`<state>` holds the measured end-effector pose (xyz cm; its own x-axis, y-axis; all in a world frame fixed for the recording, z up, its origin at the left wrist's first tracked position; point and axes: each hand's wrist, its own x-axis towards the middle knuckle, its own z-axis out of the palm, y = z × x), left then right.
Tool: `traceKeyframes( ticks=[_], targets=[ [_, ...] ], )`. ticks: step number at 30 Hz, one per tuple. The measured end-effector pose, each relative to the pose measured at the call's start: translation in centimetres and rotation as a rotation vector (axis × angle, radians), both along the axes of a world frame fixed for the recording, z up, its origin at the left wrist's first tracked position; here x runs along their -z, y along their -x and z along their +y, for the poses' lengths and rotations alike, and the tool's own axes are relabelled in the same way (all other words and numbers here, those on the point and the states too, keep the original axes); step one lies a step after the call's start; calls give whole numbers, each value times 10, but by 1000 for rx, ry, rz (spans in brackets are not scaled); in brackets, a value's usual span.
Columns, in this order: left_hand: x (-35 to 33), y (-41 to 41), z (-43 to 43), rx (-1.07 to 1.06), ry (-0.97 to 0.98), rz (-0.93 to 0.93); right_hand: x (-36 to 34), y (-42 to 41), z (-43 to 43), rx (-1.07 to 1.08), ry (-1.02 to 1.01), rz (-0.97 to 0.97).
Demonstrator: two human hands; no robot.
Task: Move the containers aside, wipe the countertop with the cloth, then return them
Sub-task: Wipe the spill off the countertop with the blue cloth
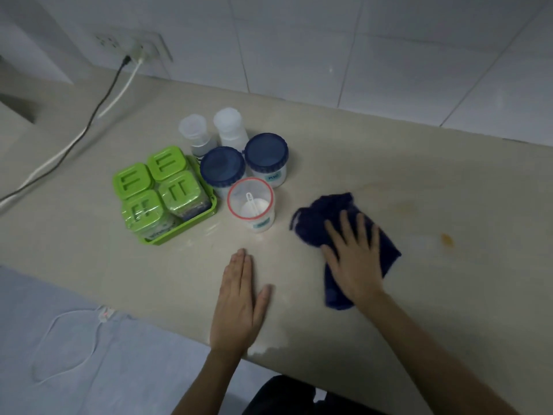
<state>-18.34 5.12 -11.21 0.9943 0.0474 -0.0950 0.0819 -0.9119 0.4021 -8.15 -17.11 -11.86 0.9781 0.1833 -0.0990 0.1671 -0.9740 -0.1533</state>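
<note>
Your right hand (351,259) lies spread flat on the dark blue cloth (323,217), just right of the containers (236,172) on the beige countertop (419,190). Your left hand (239,304) rests flat, fingers together, just in front of them. Orange stains (447,239) mark the surface right of the cloth; white tiles (329,40) rise behind.

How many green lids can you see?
4, all in the green tray: back left, back right, front left, front right. None seem hidden.
</note>
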Motion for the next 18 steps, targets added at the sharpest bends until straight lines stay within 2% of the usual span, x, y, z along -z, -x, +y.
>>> traceKeyframes(
  ticks=[3, 5, 7, 11, 14, 16, 18],
  targets=[
    [0, 1, 0, -9, 19, 5, 4, 2, 41, -281, -35, 0],
    [1, 1, 1, -11, 20, -3, 5, -9, 30, -332, -67, 16],
    [2, 2, 1, 2, 6, -23, 6, -26, -13, -215, -84, 23],
    [7, 2, 6, 30, -19, -66, 4, -35, -130, 172, -74, 22],
    [7, -1, 0, 52, -33, -57, -1, -27, -136, 367, -12, 23],
    [5, -1, -2, 94, -67, -26, -1, -19, -91, 302, 6, 1],
    [0, -2, -10, 171, -111, -10, 4, -7, -45, 68, -19, -16]
  ],
)
